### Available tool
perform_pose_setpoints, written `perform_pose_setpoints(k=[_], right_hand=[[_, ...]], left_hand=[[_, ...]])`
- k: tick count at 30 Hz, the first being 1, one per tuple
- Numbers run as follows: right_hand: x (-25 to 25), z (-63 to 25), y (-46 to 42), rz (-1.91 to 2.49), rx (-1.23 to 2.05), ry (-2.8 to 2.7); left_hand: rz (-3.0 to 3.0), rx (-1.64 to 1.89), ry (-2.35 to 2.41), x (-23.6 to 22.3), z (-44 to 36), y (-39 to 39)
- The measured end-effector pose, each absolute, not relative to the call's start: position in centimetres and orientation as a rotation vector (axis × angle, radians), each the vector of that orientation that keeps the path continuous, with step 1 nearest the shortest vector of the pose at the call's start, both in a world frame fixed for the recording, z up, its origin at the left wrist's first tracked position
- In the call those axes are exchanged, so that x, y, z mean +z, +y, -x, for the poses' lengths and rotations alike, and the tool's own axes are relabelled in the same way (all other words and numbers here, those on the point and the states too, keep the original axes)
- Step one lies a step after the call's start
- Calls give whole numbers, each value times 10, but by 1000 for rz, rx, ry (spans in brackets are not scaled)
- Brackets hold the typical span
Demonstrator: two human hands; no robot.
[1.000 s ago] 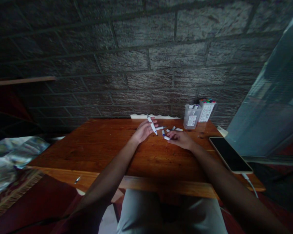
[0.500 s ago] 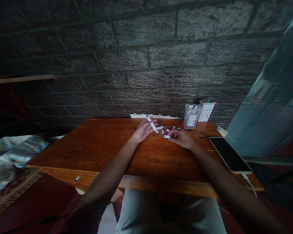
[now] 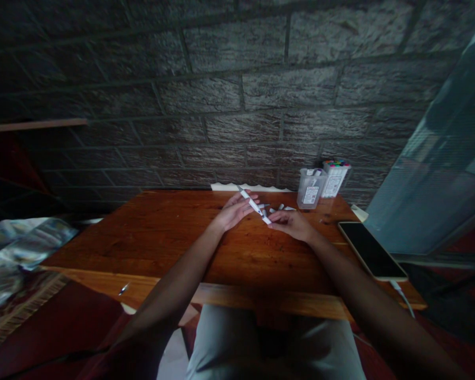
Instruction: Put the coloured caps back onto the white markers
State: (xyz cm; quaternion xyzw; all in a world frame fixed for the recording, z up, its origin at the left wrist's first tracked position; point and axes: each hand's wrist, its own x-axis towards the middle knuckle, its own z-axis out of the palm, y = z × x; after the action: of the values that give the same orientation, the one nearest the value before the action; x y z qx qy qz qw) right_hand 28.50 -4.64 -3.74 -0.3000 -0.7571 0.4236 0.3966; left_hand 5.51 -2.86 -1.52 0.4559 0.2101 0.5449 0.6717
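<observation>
Between the fingers of my left hand (image 3: 233,212) is a white marker (image 3: 250,201), tilted, with its thin grey tip up and left. My right hand (image 3: 292,224) pinches a small white marker cap (image 3: 266,219) at the marker's lower right end. Cap and marker are in line and look to be touching; how far the cap sits on the end is too small to tell. Behind my fingers, several loose white caps (image 3: 281,207) and another marker with a grey tip (image 3: 264,205) lie on the wooden table (image 3: 162,232), partly hidden by my hands.
A clear plastic box (image 3: 311,190) with a few markers stands at the back right, beside a fuller box of colour-topped markers (image 3: 335,179). A phone (image 3: 372,250) with a white cable lies at the right edge. A brick wall (image 3: 221,105) rises behind the table.
My right hand has moved slightly left and brought the cap, now tilted, to the marker's lower end. The marker in my left hand has shifted slightly right.
</observation>
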Motion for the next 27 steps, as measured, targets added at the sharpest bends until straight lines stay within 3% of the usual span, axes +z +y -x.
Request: perform_pose_setpoints(k=[27], right_hand=[[-54, -278, -43, 860, 1142, -1947]], left_hand=[[-1453, 988, 637, -29, -56, -25]])
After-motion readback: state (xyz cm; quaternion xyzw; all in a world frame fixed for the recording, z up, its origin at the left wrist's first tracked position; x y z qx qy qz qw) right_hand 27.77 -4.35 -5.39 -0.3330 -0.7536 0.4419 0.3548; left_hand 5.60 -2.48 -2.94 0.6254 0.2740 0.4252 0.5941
